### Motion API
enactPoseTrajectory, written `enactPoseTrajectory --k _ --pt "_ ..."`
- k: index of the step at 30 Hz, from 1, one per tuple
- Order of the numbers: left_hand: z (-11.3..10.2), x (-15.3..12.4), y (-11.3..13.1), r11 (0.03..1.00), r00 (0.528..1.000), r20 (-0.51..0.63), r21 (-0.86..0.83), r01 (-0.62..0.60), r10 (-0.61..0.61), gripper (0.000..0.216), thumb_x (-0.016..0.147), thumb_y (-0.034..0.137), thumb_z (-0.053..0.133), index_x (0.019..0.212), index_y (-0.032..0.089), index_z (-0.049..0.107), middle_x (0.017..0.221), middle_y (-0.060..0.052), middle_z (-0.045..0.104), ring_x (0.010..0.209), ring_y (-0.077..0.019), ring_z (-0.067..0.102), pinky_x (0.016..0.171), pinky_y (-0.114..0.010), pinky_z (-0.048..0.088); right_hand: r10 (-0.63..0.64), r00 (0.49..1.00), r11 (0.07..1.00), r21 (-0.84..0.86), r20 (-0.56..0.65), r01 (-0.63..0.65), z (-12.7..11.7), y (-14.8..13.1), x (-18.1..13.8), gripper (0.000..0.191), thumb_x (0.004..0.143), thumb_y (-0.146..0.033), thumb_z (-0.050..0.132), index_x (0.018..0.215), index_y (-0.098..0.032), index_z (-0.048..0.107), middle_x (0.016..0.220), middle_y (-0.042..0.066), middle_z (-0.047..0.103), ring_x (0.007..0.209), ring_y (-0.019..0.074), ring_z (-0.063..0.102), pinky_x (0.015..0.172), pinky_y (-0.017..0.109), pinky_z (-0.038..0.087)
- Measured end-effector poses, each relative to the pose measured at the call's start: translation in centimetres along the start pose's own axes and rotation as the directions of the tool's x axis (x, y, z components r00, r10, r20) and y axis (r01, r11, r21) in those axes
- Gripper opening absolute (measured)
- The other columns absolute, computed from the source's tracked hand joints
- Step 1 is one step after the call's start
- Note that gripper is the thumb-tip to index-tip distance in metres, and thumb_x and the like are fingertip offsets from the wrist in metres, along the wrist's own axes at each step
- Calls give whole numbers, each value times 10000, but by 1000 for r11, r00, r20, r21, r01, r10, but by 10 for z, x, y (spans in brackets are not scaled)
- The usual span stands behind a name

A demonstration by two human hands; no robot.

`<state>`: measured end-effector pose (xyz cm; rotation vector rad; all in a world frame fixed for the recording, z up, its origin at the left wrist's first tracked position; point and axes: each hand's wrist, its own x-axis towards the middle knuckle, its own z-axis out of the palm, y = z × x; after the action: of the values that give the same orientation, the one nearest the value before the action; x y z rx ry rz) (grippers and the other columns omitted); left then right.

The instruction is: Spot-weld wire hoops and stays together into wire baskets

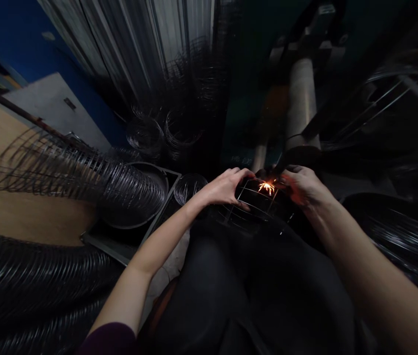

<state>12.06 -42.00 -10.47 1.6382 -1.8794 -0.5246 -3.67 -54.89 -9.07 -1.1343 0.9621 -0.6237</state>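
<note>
Sparks (267,186) flare at a round wire grid (255,207), right under the dark tip of a welding machine (276,170). My left hand (227,187) grips the grid's left side, fingers over the far rim and thumb below. On the right, my right hand (305,186) is closed at the grid's edge beside the sparks; its fingertips are in deep shadow and partly blurred. The lower part of the grid is dark and hard to make out above my lap.
A long row of wire rings (83,172) hangs on a rod at left, beside a round dark pan (157,190). More ring stacks stand at lower left (27,281), right (408,246) and behind (183,128). The machine's thick metal cylinder (302,98) rises ahead.
</note>
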Motion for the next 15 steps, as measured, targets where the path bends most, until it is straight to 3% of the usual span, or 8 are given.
enactPoseTrajectory --k 5,8,11,13,15 --pt "-1 1 1 999 999 -4 32 -39 39 820 507 476 839 1180 152 500 1175 -119 575 1086 -270 547 945 -386 440 -60 998 996 -64 1 60 5 3 -3 156 660 -208 750 721 -140 624 559 -12 571 466 72 485 422 170 374" --pt "-5 2 5 998 999 -31 54 18 -17 771 533 448 824 1161 138 501 1159 -129 582 1070 -286 567 926 -406 463 -203 979 953 -232 -17 194 -5 0 -3 138 748 -266 684 808 -147 650 739 28 659 619 120 565 572 227 453" --pt "-6 7 2 997 997 -72 67 46 -41 691 586 452 777 1152 170 499 1127 -107 588 1040 -297 585 902 -446 481 -476 874 788 -490 -101 373 -55 5 -9 216 807 -372 611 890 -177 658 935 40 679 855 178 598 798 296 460" --pt "0 6 1 997 996 -86 63 40 -35 665 596 436 764 1154 196 493 1126 -92 582 1038 -297 583 902 -463 483 -583 790 657 -682 -190 321 -108 15 -31 192 812 -361 586 873 -191 649 944 44 669 883 197 582 842 317 428" --pt "13 -4 5 997 997 -74 66 36 -31 668 582 413 773 1150 203 491 1132 -88 573 1047 -292 572 918 -462 477 -596 749 575 -805 -287 149 -166 28 -59 97 776 -289 603 759 -194 613 829 50 639 799 200 550 811 324 402"
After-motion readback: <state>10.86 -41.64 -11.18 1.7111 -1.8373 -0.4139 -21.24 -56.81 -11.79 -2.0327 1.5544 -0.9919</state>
